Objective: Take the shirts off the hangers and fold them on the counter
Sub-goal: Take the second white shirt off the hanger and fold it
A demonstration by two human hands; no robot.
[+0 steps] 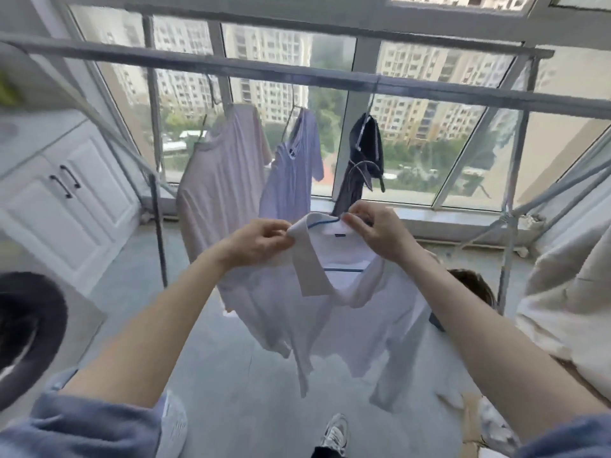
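A white collared shirt (330, 312) hangs in the air in front of me, still on a blue hanger (325, 222) whose bar shows through the neck. My left hand (261, 241) pinches the left side of the collar. My right hand (377, 233) grips the collar and the hanger at the top right. Behind it, on the grey rail (297, 74), hang a pale pink T-shirt (218, 180), a light lavender T-shirt (294, 173) and a dark navy garment (363, 160), each on a hanger.
White cabinets (66, 193) with a countertop (33, 133) stand at the left, and a washing machine door (26, 332) is at the lower left. Rack legs (158, 233) cross the floor. Another person's head (472, 285) is low at the right, beside beige cloth (568, 292).
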